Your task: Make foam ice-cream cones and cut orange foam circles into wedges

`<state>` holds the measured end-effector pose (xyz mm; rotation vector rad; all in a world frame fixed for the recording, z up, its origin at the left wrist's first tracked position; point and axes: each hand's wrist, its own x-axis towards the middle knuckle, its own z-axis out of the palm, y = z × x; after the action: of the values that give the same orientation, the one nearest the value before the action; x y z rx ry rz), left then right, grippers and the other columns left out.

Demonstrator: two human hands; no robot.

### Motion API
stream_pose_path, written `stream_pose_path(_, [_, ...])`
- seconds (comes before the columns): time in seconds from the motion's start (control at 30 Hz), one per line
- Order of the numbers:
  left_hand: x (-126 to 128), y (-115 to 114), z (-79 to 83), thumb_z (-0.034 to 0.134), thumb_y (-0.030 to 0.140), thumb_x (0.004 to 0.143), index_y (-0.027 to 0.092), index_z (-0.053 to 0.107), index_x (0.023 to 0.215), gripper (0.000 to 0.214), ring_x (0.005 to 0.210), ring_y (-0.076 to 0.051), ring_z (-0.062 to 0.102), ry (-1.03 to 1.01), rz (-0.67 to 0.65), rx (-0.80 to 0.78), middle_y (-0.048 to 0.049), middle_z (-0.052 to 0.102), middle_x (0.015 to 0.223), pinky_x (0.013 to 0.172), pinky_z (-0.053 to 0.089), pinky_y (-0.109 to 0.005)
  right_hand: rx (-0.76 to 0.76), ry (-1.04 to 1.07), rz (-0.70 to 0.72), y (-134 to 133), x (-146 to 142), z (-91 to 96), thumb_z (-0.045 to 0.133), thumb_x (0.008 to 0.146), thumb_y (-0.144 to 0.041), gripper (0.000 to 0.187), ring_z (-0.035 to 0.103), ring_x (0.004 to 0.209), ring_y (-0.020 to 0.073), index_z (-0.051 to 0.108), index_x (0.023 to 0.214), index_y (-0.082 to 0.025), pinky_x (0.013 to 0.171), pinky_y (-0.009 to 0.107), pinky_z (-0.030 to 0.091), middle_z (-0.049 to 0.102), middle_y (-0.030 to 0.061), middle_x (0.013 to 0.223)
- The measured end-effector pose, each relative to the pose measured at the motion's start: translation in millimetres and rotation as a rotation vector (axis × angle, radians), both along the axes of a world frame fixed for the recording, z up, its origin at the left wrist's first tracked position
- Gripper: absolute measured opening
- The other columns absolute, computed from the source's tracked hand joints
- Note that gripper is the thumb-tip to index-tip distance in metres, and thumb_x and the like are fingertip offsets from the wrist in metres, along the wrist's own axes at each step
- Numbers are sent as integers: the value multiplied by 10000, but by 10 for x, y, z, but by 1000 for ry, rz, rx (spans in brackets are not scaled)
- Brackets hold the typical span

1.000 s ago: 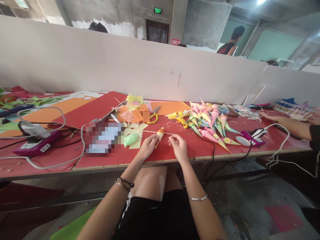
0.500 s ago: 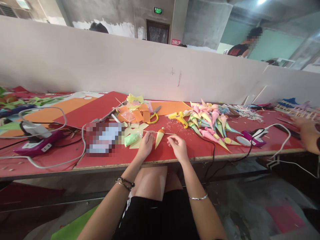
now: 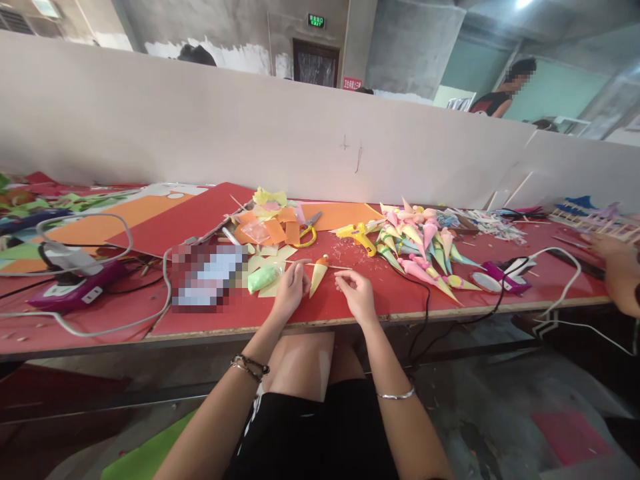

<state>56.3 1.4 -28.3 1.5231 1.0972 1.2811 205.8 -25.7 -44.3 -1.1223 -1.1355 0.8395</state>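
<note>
My left hand (image 3: 289, 291) rests on the red table (image 3: 210, 313) and pinches the left end of a thin wooden stick (image 3: 336, 267). A small yellow paper cone with an orange top (image 3: 318, 274) sits on that stick, point down toward me, between my two hands. My right hand (image 3: 358, 295) lies just right of the cone with its fingers curled in. Its fingertips are close under the stick's right end; I cannot make out whether they hold anything.
A green lump (image 3: 262, 277) lies left of my left hand on yellow scraps. Behind are yellow scissors (image 3: 306, 231), a yellow glue gun (image 3: 361, 235) and a pile of coloured cones (image 3: 425, 245). Cables and a purple power strip (image 3: 70, 291) lie left. Another person's hand (image 3: 618, 268) is at right.
The cone has swung from my left fingertips to hang point-down on the stick. My left hand slid slightly up and left. The other person's arm at right has drawn back.
</note>
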Motion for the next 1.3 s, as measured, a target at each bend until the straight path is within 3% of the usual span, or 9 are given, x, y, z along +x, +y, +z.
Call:
stream_pose_path(0.1, [-4,-59,65,274,492,872,139,542,1011,464,272,-85,333,20,-18,-39,98,368,352,344,261,-207,-7,53,3,4,-2,6,590,718,-394,259,644,640,166,661,825,-169,617,288,533,674,43,698])
stream_pose_path(0.3, [-12,-36,60,271,496,870,149,580,868,465,324,-91,313,71,57,-3,82,319,373,375,274,-225,-1,30,-2,4,-12,-2,629,680,-393,223,595,513,137,622,695,-171,535,259,507,615,-2,556])
stream_pose_path(0.43, [-12,38,1,383,401,836,178,559,785,288,490,-114,432,80,143,50,47,426,509,503,358,-239,-6,97,23,16,-8,-15,629,678,-402,253,661,661,187,648,779,-171,647,316,541,682,50,724])
stream_pose_path(0.57, [-18,67,-27,495,259,751,182,550,782,99,577,-121,448,107,203,71,43,460,592,586,363,-249,-29,87,37,17,-12,-10,576,721,-426,277,644,577,173,642,763,-160,578,299,531,656,35,627])
stream_pose_path(0.8, [-27,74,-50,392,299,818,174,529,941,223,544,-116,456,58,186,74,39,464,613,575,390,-263,-13,131,53,11,-12,-8,628,677,-413,269,676,681,185,631,783,-165,642,301,545,690,57,744])
stream_pose_path(0.93, [-11,55,-43,345,412,842,176,479,1020,324,538,-115,541,-7,123,49,2,565,706,561,447,-270,-34,112,42,3,-9,8,595,710,-447,289,652,555,163,624,749,-162,538,269,526,660,30,613])
stream_pose_path(1.0, [-8,25,-26,365,430,838,168,467,1047,350,449,-106,514,-9,93,23,23,562,626,489,426,-252,-23,86,29,6,-6,9,637,674,-428,265,644,542,157,618,711,-166,543,269,526,653,18,600])
stream_pose_path(1.13, [-19,-19,7,350,397,856,164,520,946,302,327,-86,356,70,112,60,85,410,429,396,310,-223,-15,145,61,16,3,4,658,651,-422,288,680,696,188,648,772,-161,662,310,549,698,58,758])
stream_pose_path(1.3, [-40,45,-39,350,298,844,190,491,892,184,501,-98,430,71,193,137,45,456,604,530,368,-231,-41,144,38,14,3,9,623,684,-445,297,643,554,152,628,737,-153,553,271,524,657,29,609])
